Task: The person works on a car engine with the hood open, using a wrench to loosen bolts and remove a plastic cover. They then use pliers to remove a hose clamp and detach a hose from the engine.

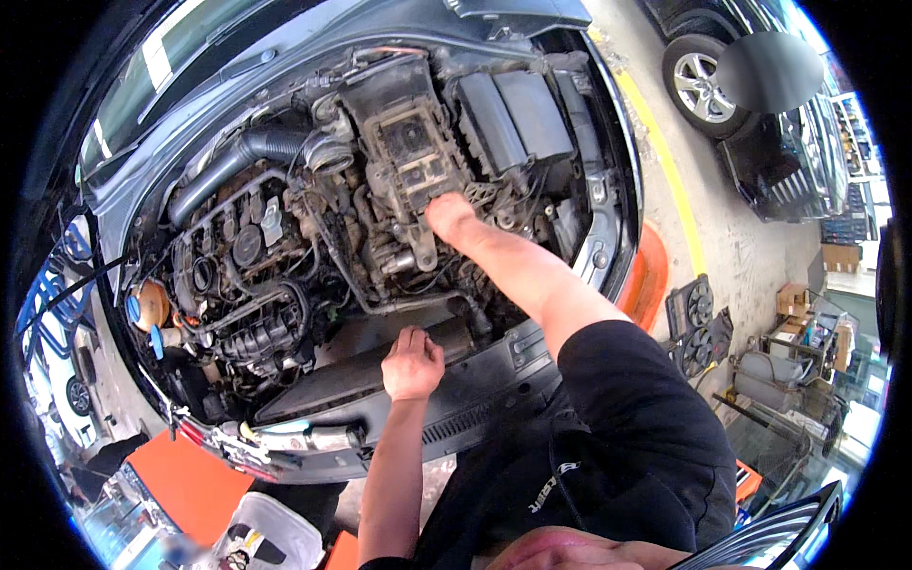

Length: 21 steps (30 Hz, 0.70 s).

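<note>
I lean over the open engine bay of a grey car. My right hand (448, 217) reaches deep into the bay and touches the lower edge of a dusty brown tray (410, 142) beside a black box (513, 114). Its fingertips are hidden among hoses and brackets. My left hand (411, 361) is curled into a fist, knuckles up, and rests on the black front crossmember (475, 380) near the radiator. Nothing shows inside that fist. The engine (249, 275) with its black intake parts lies to the left of both hands.
A large black air hose (237, 157) runs across the back left. An orange cover (190, 480) and a white container (275, 532) lie below the bumper. To the right are a yellow floor line (665, 161), another car's wheel (703, 85), fan units (698, 323) and shop clutter.
</note>
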Each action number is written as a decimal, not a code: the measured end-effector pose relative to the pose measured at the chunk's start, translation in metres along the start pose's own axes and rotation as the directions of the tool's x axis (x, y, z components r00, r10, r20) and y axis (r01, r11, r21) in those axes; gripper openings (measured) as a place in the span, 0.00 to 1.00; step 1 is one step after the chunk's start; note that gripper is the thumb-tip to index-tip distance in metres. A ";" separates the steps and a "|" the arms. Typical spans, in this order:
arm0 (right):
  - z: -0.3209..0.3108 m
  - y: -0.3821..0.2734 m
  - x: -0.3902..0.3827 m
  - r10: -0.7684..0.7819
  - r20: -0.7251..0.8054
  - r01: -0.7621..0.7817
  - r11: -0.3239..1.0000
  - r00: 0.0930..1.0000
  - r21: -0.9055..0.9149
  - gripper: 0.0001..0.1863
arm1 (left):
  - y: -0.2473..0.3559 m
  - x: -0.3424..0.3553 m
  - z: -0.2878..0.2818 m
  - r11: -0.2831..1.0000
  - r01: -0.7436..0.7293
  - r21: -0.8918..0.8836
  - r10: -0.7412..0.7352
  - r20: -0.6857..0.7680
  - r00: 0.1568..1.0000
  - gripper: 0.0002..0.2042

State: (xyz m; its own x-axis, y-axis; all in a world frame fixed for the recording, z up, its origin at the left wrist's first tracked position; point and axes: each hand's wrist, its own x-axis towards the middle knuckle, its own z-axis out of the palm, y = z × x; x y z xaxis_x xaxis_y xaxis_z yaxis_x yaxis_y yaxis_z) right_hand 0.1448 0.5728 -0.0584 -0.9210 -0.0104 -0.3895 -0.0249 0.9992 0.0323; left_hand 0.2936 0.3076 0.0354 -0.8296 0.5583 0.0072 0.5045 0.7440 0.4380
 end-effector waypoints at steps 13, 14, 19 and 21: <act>-0.051 0.066 0.105 0.387 -0.131 -0.318 0.875 0.913 0.365 0.10 | -0.004 0.004 -0.002 1.000 0.018 -0.018 -0.018 0.014 1.000 0.07; -0.049 0.070 0.117 0.386 -0.159 -0.310 0.879 0.909 0.362 0.10 | -0.004 0.004 -0.002 0.999 0.024 -0.020 -0.024 0.022 0.999 0.07; -0.063 0.072 0.157 0.306 -0.062 -0.278 0.919 0.950 0.280 0.16 | -0.010 0.002 0.000 0.999 0.036 -0.011 -0.036 0.029 0.999 0.07; -0.053 0.073 0.171 0.247 -0.132 -0.211 0.947 0.960 0.241 0.16 | -0.011 0.000 0.000 0.999 0.040 -0.002 -0.040 0.046 0.998 0.08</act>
State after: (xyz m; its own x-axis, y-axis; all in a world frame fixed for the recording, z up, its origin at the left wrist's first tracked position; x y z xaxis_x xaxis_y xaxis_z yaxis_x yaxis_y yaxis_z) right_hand -0.0349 0.6417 -0.0743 -0.9416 0.2317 -0.2444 0.2641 0.9583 -0.1090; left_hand 0.2879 0.2997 0.0306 -0.8373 0.5443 -0.0517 0.4703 0.7653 0.4395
